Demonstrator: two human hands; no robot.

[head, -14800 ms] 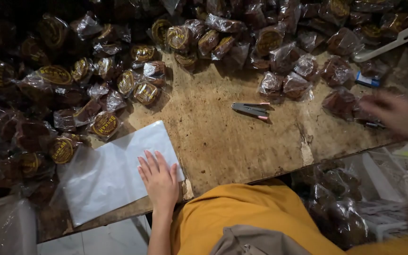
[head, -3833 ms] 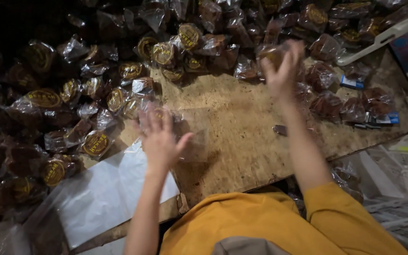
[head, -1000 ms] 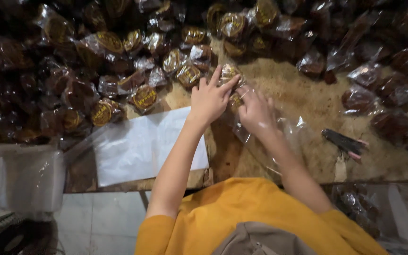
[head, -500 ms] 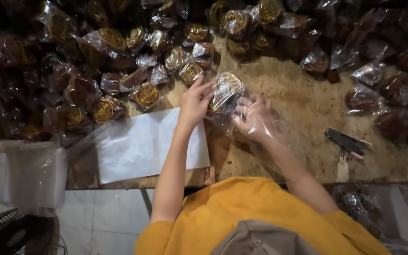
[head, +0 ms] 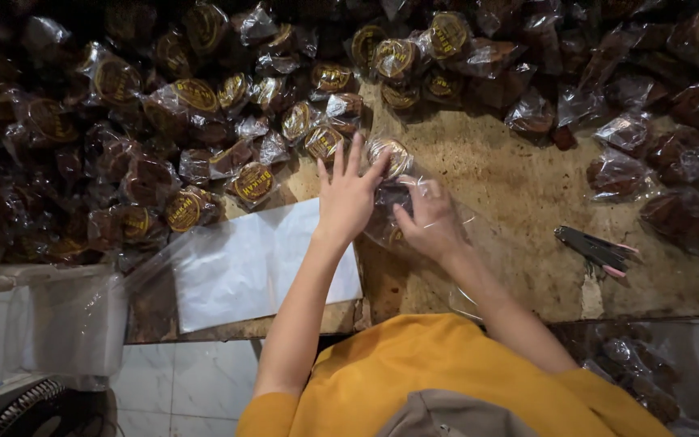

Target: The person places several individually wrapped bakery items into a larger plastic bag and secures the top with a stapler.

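Pressing down now, the left hand [head: 348,198] and right hand [head: 430,220] have lowered the clear bag [head: 414,218] of wrapped cakes [head: 390,154] from mid-air onto the desk [head: 519,202], fingers grasping it, at twelve o'clock of the torso.

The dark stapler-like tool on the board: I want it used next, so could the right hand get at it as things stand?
Probably yes, once freed. The tool lies alone on bare wooden board, to the right of the right hand, nothing between them. That hand is now busy with a clear bag.
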